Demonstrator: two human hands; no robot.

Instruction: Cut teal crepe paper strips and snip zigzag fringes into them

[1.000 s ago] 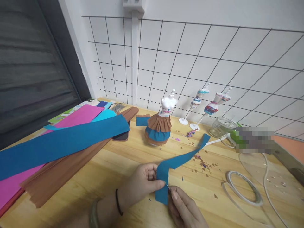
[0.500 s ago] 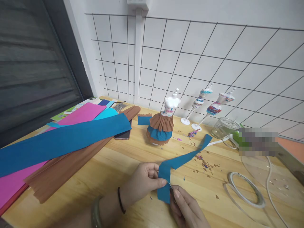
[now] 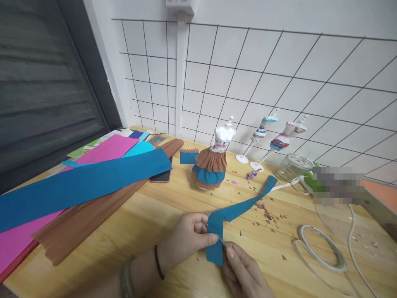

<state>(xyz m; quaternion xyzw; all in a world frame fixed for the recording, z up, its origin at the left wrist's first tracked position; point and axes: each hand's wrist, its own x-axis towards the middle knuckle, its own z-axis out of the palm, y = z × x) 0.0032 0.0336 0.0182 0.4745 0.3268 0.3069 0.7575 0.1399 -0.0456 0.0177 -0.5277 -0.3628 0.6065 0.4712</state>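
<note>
A long blue crepe paper strip (image 3: 215,234) hangs bent over my left hand (image 3: 198,234), its far end trailing to the upper right over the table. My left thumb and fingers pinch the strip near its lower part. Small scissors (image 3: 222,245) are in my right hand (image 3: 243,269); a thin metal blade shows at the strip's right edge, while the handles are hidden by my fingers. Beyond my hands stands a mini dress form (image 3: 225,136) with a layered brown and blue paper skirt (image 3: 211,165).
Blue (image 3: 87,182), pink and brown paper lie at left, partly over a phone (image 3: 159,175). Two more dress forms (image 3: 260,130) stand at the back. Paper scraps (image 3: 268,213), a tape roll (image 3: 322,248), a clear jar (image 3: 293,167) and a white cable (image 3: 350,231) are at right.
Hands, strip and scissors stay almost in place; the blade looks very slightly shifted against the strip's edge. Nothing has been let go or taken hold of.
</note>
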